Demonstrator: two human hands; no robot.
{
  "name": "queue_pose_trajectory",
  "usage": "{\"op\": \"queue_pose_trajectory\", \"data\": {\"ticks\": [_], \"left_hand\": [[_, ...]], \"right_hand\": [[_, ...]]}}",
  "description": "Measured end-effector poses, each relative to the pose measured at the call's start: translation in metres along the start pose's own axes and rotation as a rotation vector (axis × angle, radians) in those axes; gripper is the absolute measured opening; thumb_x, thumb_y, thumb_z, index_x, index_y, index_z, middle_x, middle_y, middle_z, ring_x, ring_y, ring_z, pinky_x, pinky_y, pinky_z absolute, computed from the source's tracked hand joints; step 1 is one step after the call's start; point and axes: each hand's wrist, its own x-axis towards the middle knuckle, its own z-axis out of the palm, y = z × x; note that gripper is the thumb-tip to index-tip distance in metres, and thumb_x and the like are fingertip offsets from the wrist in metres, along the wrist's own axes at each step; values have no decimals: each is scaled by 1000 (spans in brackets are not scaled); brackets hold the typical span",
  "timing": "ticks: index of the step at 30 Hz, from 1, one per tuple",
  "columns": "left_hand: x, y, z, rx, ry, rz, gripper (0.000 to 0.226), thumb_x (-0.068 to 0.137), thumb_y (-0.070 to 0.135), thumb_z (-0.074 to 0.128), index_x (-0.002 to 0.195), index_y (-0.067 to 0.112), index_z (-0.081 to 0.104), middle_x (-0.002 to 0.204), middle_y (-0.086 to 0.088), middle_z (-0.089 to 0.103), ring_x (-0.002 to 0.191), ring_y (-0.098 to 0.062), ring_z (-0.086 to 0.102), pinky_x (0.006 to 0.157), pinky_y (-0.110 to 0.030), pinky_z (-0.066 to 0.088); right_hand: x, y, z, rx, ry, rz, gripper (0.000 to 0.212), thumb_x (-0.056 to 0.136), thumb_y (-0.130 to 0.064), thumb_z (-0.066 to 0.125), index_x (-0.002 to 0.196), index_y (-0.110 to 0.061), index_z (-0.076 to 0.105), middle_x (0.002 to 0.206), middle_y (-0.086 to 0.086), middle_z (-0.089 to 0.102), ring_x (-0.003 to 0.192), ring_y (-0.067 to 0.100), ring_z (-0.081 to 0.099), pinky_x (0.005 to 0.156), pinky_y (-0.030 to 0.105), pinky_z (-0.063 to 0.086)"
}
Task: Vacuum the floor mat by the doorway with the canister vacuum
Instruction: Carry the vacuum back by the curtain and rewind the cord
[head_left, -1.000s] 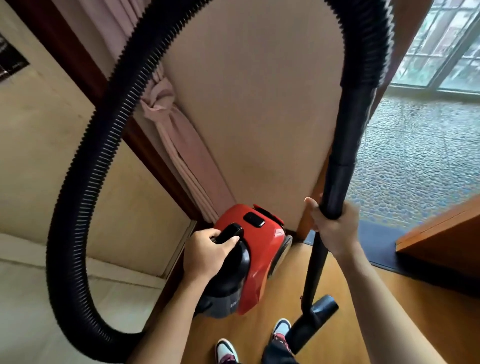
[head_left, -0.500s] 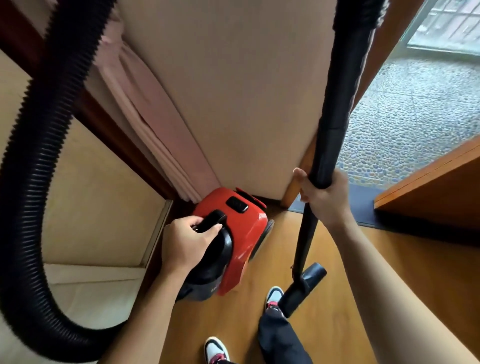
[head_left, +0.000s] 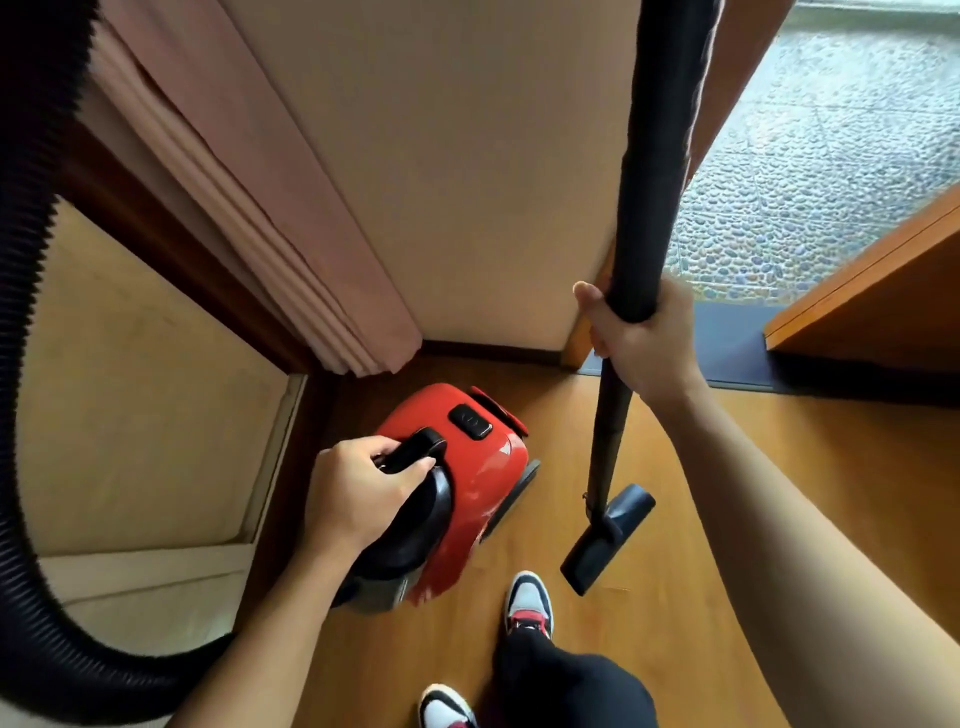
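Canister (head_left: 467, 483), gripped in our left hand (head_left: 358, 499), has sunk floorward while our right hand (head_left: 641, 345) clasps the wand (head_left: 639, 249), so mat (head_left: 727, 343) vacuuming nears.

Ahead of your right fingers (head_left: 589, 296) the wall (head_left: 467, 182) and door frame (head_left: 582, 338) close you in; bare wooden floor (head_left: 727, 493) lies open below them. The curtain (head_left: 270, 218) crowds just beyond your left fingers (head_left: 363, 447).

One vacuum (head_left: 467, 478), two hands (head_left: 358, 493), two shoes (head_left: 530, 605)

Soft daylight from upper right, wide-angle edge distortion, slight blur
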Motion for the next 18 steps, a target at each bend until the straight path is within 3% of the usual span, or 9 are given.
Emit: {"op": "queue_pose_trajectory", "data": {"ticks": [2,5,7,11,18], "left_hand": [[17,-24,31,17,-16,2,15,72,36,86,71,25,76,63,15,69,63,-2,65,59,-23,49],[45,-59,76,50,-19,24,16,71,38,86,76,26,77,69,13,72,69,-8,68,64,-28,54],[62,-80,105,71,-21,47,17,70,38,87,77,25,78,70,12,72,69,-10,68,65,-29,54],[95,-120,155,101,-20,104,19,69,39,88,76,25,79,67,12,72,67,-8,68,61,-27,52],[147,-177,218,62,-46,189,15,68,38,88,74,28,78,66,14,72,66,-2,67,61,-24,50]], "right_hand": [[1,29,9,2,3,-18,28,96,-21,68,75,-5,60,62,5,59,56,19,63,54,33,55],[3,68,22,10,8,-68,33,95,-20,69,76,6,60,62,13,59,55,24,62,53,41,55],[5,90,31,-7,31,-105,35,93,-18,72,77,10,59,63,21,58,55,30,60,54,39,53],[5,132,49,-16,23,-142,38,87,-22,74,78,9,56,66,28,55,57,43,57,52,46,48],[-3,187,83,22,34,-204,38,87,-16,75,79,14,52,66,32,50,51,46,52,44,47,45]]}}
